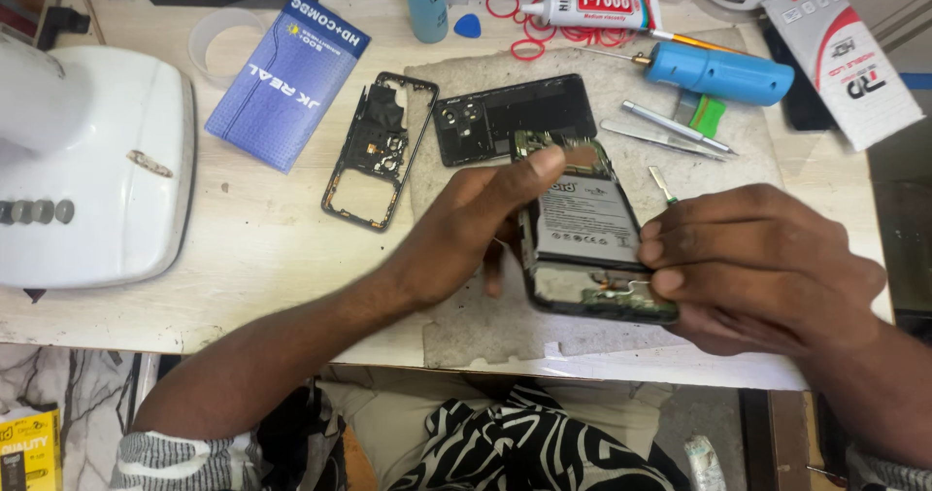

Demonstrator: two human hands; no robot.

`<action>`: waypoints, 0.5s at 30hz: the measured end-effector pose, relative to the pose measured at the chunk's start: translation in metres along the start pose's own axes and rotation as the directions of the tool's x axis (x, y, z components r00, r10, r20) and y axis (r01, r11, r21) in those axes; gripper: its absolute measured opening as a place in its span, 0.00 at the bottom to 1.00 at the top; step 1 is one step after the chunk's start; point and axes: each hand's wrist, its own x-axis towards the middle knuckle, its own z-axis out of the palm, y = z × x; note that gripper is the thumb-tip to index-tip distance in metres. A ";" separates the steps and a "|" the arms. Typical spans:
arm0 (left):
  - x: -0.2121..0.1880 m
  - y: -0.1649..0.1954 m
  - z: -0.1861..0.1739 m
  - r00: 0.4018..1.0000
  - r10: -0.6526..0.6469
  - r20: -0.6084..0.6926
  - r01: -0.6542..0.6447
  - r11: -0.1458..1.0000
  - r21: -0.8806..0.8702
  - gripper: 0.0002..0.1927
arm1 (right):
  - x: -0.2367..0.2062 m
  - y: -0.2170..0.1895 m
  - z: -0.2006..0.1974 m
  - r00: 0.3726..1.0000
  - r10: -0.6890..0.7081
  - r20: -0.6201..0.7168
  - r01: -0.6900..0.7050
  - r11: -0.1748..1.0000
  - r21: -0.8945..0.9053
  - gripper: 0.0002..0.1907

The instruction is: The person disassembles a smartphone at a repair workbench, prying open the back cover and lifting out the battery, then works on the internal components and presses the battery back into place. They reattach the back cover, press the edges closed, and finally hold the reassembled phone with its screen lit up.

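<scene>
Both hands grip the opened phone: left hand clasps its upper left edge, thumb at the top; right hand pinches the lower right corner. It is held just above the grey mat, back cover off, pale labelled battery and green circuit boards exposed (bottom edge slightly blurred). Blue rectangular box lies upper left; white-and-red box upper right; white glue tube with red label at top.

Bright even light, soft shadows, slight blur
</scene>
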 end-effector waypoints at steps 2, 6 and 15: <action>0.000 0.000 -0.008 0.999 0.038 -0.022 -0.032 0.976 0.214 0.34 | 0.000 -0.004 -0.005 0.998 0.064 -0.008 -0.064 0.998 -0.003 0.14; -0.006 0.000 -0.019 0.946 0.280 -0.164 -0.050 0.626 0.778 0.41 | 0.000 -0.011 -0.010 0.990 0.142 -0.025 -0.143 0.989 -0.048 0.15; -0.020 0.039 -0.015 0.236 0.840 0.488 -0.831 -0.086 0.550 0.28 | -0.012 -0.023 -0.012 0.996 0.081 0.037 -0.079 0.996 -0.049 0.12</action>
